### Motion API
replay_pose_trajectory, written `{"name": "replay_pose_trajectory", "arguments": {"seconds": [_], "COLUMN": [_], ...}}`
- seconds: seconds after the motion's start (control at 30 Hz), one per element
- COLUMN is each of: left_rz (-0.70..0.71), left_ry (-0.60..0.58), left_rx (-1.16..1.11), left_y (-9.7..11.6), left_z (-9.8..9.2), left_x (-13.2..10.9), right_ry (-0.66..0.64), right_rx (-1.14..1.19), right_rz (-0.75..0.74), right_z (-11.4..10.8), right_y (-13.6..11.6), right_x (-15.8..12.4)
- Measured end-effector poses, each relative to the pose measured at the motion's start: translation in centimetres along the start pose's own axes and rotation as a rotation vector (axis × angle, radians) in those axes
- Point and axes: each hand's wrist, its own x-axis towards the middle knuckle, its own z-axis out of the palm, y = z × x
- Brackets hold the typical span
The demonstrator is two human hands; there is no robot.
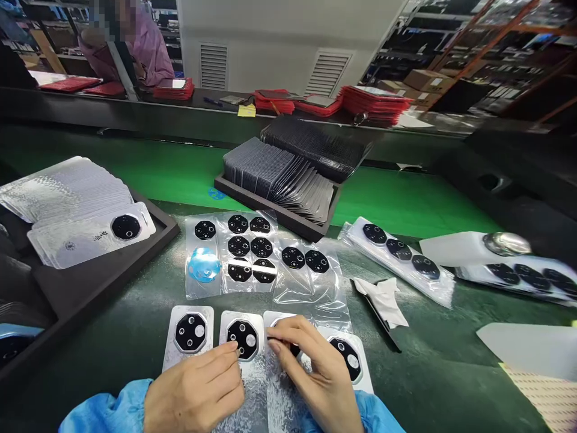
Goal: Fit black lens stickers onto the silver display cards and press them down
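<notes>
The left hand (pixel 193 394) has its fingers (pixel 220 362) bunched, tips at the edge of a black disc (pixel 244 340) on the second card (pixel 251 388); whether they grasp anything is hidden. The right hand (pixel 324 373) bends thumb and forefinger toward each other over the third card (pixel 280 388), a dark sliver showing between their tips; I cannot tell whether they grip it. These two silver cards lie in a row toward the near edge of the desk (pixel 433 361), with the first card (pixel 181 359) to the left and the fourth card (pixel 366 379) to the right, partly behind the right hand.

Beyond them lie clear plastic sheets (pixel 256 287) of black discs, with one blue disc (pixel 204 264). To their right are a crumpled white scrap (pixel 385 300) and a plastic bundle (pixel 439 290).

Toward the desk's left edge, a black tray (pixel 158 221) carries silver spare cards (pixel 76 204). Nearer the far edge, a second tray (pixel 270 206) holds dark cards (pixel 265 165).
</notes>
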Motion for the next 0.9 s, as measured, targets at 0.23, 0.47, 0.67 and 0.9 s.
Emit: {"name": "replay_pose_trajectory", "arguments": {"seconds": [0.23,0.47,0.67,0.9], "left_rz": [0.003,0.005,0.006,0.007], "left_ry": [-0.004,0.005,0.022,0.025], "left_rx": [-0.034,-0.043,0.000,0.019], "left_y": [-0.1,-0.1,0.0,0.0], "left_z": [-0.2,0.0,-0.2,0.1], "left_x": [0.1,0.0,0.0,0.0], "right_ry": [0.021,-0.043,-0.090,-0.205], "right_rx": [0.071,0.059,0.056,-0.060], "right_rz": [0.083,0.088,0.092,-0.010], "right_z": [-0.1,-0.1,0.5,1.3], "right_y": [0.7,0.5,0.5,0.4], "right_x": [-0.1,0.1,-0.4,-0.7]}}
